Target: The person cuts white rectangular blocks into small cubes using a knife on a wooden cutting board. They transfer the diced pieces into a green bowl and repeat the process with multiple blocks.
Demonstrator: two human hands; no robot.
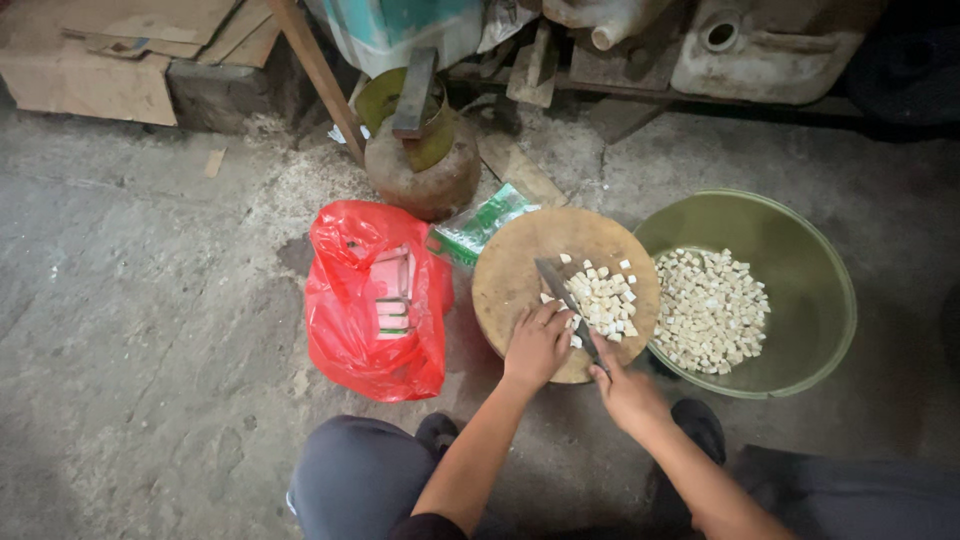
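A round wooden cutting board (520, 262) lies on the concrete floor with a pile of small white cubes (603, 298) on its right half. My left hand (537, 344) rests on the board's near edge, fingers touching the cubes and the blade. My right hand (626, 393) grips the handle of a knife (563, 292), whose dark blade points away across the board, left of the pile. A green plastic basin (815, 262) stands right of the board and holds many more white cubes (710, 310).
A red plastic bag (350, 330) with pale blocks inside lies left of the board. Behind it are a green-printed clear packet (485, 220), a rusty gas cylinder (425, 165), a leaning wooden pole (318, 75), cardboard (90, 70) and clutter. My knees are at the bottom.
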